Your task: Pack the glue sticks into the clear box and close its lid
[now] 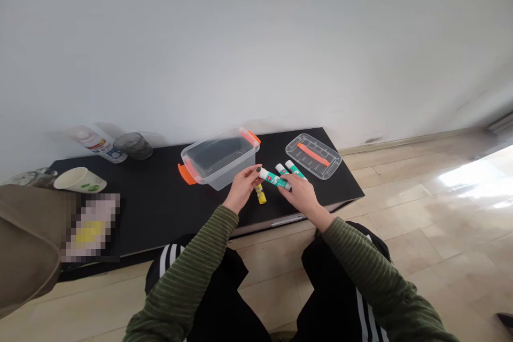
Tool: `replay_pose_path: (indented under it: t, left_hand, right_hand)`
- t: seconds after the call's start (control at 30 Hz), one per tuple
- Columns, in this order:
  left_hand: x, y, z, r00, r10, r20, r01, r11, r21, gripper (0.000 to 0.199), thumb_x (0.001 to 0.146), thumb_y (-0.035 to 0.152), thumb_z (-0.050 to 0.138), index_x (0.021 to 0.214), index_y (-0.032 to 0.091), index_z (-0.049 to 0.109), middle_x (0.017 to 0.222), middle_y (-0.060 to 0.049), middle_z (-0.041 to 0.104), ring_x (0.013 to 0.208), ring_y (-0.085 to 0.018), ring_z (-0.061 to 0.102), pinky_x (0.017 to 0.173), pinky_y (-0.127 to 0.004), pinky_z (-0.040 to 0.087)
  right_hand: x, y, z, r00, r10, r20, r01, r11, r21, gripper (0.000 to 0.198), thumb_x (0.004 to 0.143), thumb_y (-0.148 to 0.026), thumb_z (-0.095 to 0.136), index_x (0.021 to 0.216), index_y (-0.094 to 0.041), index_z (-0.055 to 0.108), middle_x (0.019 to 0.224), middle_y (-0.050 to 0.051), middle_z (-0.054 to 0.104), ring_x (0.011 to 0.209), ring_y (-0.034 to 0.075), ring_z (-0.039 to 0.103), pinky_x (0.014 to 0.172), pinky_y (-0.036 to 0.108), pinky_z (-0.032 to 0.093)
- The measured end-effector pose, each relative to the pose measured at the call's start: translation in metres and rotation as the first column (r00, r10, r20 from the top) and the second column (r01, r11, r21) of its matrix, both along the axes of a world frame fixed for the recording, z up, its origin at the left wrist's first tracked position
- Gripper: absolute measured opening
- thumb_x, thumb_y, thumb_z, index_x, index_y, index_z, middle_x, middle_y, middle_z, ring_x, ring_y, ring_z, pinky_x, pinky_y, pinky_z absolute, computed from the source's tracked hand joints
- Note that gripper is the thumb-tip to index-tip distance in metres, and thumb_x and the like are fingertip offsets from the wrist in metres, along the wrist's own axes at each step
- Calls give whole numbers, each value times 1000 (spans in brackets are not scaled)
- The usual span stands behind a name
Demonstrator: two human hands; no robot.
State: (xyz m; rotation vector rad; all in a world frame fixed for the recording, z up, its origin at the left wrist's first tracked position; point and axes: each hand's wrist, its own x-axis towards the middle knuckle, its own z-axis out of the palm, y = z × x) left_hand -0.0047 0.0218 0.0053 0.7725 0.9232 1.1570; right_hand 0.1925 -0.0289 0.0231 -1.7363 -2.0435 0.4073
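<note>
left hand (241, 187): pinching white-capped end of green glue stick (274, 178) | right hand (301, 195): gripping its other end | stick over near side of black tabletop (160, 216) | two matching glue sticks (295, 169): beside right hand, partly hidden | yellow tube (261, 195): by left fingertips | clear box (236, 174): farther left | lid (313, 156): farther right

1 black table (168, 219). On it: 1 clear box (237, 173), orange clips; right of it, 1 clear lid (320, 168). 1 green-and-white glue stick (273, 178), held by left hand (241, 188) and right hand (303, 195). 2 similar sticks (294, 168), far side. 1 yellow stick (261, 195), near side. Left: 1 paper cup (80, 181), 1 glass (134, 146), 1 spray can (98, 143).
</note>
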Motion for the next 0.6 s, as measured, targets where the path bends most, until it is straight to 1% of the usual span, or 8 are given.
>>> replay_pose_path:
  t: [0.17,0.27,0.33,0.43,0.5,0.53,0.57,0.6]
  left_hand:
    - [-3,-6,3,1000,-7,-28,7,1000,11,41,69,36,84,103,15,75,98,-7,72,89,-16,67,91,-35,54]
    - [-6,-9,7,999,-24,-39,26,999,33,43,66,36,86,102,15,76,98,-8,74,91,-18,68,89,-35,53]
    - [-8,-12,11,998,-50,-38,52,998,45,44,66,37,86,102,14,76,97,-9,74,94,-21,69,90,-36,53]
    - [-13,-17,19,996,-59,-71,64,995,70,44,69,43,84,102,14,75,96,-10,74,96,-25,69,90,-39,53]
    - [-21,-20,28,977,22,-211,13,986,165,41,71,44,81,99,16,75,96,-10,74,96,-26,69,92,-42,52]
    - [-28,-21,34,943,109,-314,-27,966,256,37,73,43,79,98,17,75,99,-10,73,99,-27,67,95,-43,50]
    - [-37,-21,40,880,229,-416,-68,927,368,32,76,41,77,98,18,74,104,-10,72,104,-27,65,99,-44,48]
    - [-48,-20,45,786,371,-495,-103,868,486,28,79,39,74,99,20,73,111,-9,70,112,-28,62,105,-44,44]
  right_hand:
    - [-4,-1,-3,991,50,-128,-55,998,-37,29,88,-29,63,116,-23,68,113,6,73,104,21,66,88,30,48]
    - [-7,0,-8,952,49,-303,-84,991,-103,26,84,-26,67,109,-21,71,99,4,75,89,19,68,81,30,50]
    - [-11,0,-10,862,32,-506,-159,965,-210,26,83,-31,67,106,-19,71,93,4,76,82,18,69,71,28,51]
    - [-19,1,-10,656,-40,-754,-334,880,-338,35,81,-44,69,104,-17,70,89,6,76,76,18,72,54,23,46]
    - [-26,3,-8,553,-94,-828,-408,836,-367,40,78,-50,71,100,-17,70,89,7,76,75,19,73,50,21,42]
    - [-30,5,-7,509,-123,-852,-431,821,-376,42,76,-53,72,98,-17,70,89,7,76,74,18,73,49,20,42]
    - [-34,7,-6,470,-151,-869,-446,809,-382,44,75,-54,73,97,-16,70,90,8,76,74,18,72,50,20,42]
    - [-38,10,-5,437,-173,-883,-453,805,-383,44,74,-55,74,95,-16,70,90,9,76,72,17,71,50,20,42]
